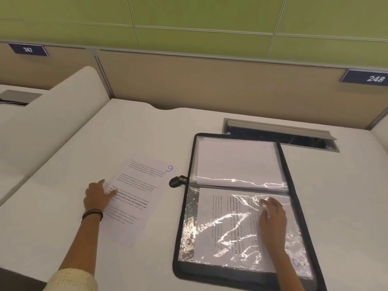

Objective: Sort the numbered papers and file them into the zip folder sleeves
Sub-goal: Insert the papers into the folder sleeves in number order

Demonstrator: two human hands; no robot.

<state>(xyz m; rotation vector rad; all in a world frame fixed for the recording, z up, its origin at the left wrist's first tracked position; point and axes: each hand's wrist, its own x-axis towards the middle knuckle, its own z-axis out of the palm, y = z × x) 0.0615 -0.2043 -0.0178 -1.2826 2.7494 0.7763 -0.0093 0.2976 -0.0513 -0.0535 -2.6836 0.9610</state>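
Two hands, one loose paper, one zip folder, two clear sleeves on show.

Left hand (pixel 95 196) flat and open, fingers (pixel 110 192) straight, tips pressing on the left edge of the paper (pixel 136 198); nothing gripped. One blue handwritten 9 in the paper's far corner, well beyond those fingertips and to their right. One dark bracelet (pixel 92 214) on the wrist behind them, one cream cuff (pixel 73 280) further back.

Right hand (pixel 273 219) on the lower sleeve (pixel 189 238) of the zip folder (pixel 189 271), fingers (pixel 266 203) bent, tips at a raised crease in the plastic. Cannot tell whether pinching the film or only pressing on it. One printed sheet (pixel 212 238) inside that sleeve, under the fingers and out to their left. Upper sleeve (pixel 237 160) just beyond the fingertips, with plain white paper inside. One black zipper pull (pixel 177 181) between the two hands, touching the folder's left edge.

Under it all, one white desk (pixel 147 127). One open grey cable hatch (pixel 279 133) set into it, beyond the folder. Behind that, a beige partition (pixel 210 80) with two dark number plates: the 247 plate (pixel 28 49) far left of the fingers, the 248 plate (pixel 366 77) far right. Above, a green panelled wall (pixel 210 17).
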